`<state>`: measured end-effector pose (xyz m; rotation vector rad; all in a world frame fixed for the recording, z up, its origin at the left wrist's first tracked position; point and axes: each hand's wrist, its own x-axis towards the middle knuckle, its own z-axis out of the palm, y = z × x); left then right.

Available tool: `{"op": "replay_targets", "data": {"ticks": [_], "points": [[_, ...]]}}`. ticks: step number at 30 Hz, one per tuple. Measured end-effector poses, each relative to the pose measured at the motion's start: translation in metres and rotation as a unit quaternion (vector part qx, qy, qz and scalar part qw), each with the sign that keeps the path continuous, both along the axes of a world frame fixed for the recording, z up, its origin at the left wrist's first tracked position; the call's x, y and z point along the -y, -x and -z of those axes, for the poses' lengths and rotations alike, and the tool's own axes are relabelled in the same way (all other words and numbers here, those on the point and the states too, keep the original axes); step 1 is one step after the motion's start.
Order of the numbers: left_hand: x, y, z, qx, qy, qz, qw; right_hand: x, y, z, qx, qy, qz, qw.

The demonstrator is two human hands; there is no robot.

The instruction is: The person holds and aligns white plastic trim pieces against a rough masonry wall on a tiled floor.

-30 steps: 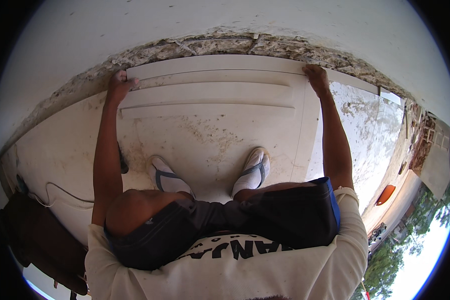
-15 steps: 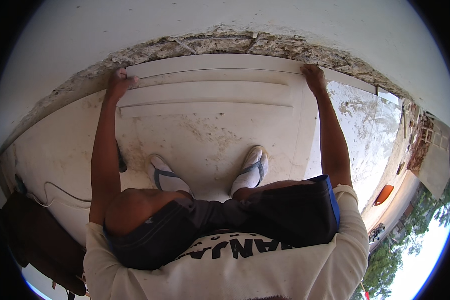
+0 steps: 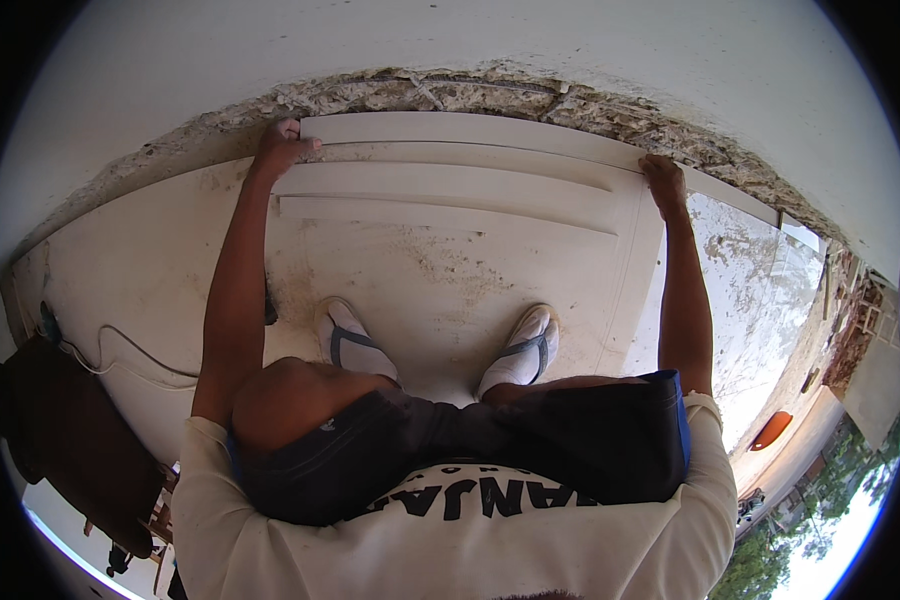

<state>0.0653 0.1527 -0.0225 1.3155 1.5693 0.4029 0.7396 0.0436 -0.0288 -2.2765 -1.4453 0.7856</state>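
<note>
A long white baseboard strip lies along the foot of the wall, in front of the rough, broken-out band. My left hand is closed at its left end, with the thumb pointing inward along the strip. At the right end, my right hand is bent over the edge, its fingers closed and partly hidden. Nearer my feet lie two more thin white strips, one farther and one closer, roughly parallel to the held one.
Chipped masonry runs along the wall's base. My sandalled feet stand on the dusty, stained floor. A cable and a dark piece of furniture are at left. An orange object lies far right, near greenery outside.
The whole view has shifted, so the scene sits farther right in the picture. Both hands keep their places at the strip's ends.
</note>
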Motion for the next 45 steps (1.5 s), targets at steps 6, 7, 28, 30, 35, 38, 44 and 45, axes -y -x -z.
{"op": "replay_targets", "data": {"ticks": [6, 7, 28, 30, 35, 38, 44, 45], "points": [[0.003, 0.012, -0.003, -0.004, 0.016, -0.006, 1.000, -0.005, 0.008, -0.006, -0.042, 0.015, 0.027, 0.999], [0.003, 0.011, -0.005, -0.014, 0.026, -0.004, 1.000, -0.004, 0.006, -0.007, -0.038, 0.011, 0.027, 0.999], [-0.001, 0.018, -0.007, 0.028, 0.081, -0.072, 0.994, -0.005, 0.009, -0.011, -0.089, 0.052, 0.064, 0.993], [-0.001, 0.016, -0.010, 0.019, 0.074, -0.065, 0.995, -0.006, 0.010, -0.010, -0.102, 0.040, 0.066, 0.992], [-0.001, 0.014, -0.016, -0.011, 0.074, -0.057, 0.996, -0.005, 0.014, -0.010, -0.099, 0.030, 0.065, 0.993], [-0.002, 0.013, -0.016, -0.015, 0.070, -0.051, 0.996, -0.004, 0.009, -0.006, -0.093, 0.024, 0.058, 0.994], [-0.001, 0.009, -0.025, -0.020, 0.074, -0.019, 0.997, -0.004, 0.004, -0.004, -0.071, 0.055, 0.047, 0.995], [0.002, 0.006, -0.027, -0.012, 0.064, -0.016, 0.998, -0.004, 0.003, -0.003, -0.070, 0.054, 0.047, 0.995]]}}
